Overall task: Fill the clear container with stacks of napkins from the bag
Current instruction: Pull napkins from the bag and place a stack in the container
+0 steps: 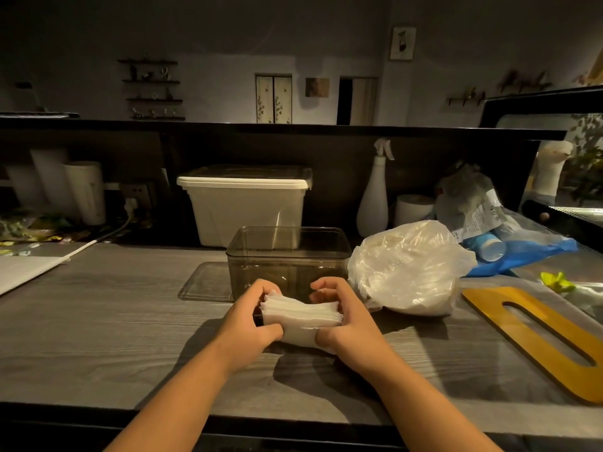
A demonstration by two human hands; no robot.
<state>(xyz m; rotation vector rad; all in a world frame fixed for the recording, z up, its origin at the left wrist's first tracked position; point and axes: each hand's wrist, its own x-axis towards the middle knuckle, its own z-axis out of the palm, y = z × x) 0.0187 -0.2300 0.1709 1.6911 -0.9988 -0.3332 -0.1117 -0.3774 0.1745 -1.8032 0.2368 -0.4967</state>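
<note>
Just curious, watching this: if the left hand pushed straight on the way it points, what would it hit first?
Probably the near wall of the clear container, just beyond the left hand gripping the napkin stack; depth is unclear.

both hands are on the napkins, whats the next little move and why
Probably lift the stack of napkins forward and lower it into the clear container. The left hand and right hand grip its two ends, the container stands open just behind the stack, and it looks empty, so nothing seems to block the drop.
</note>
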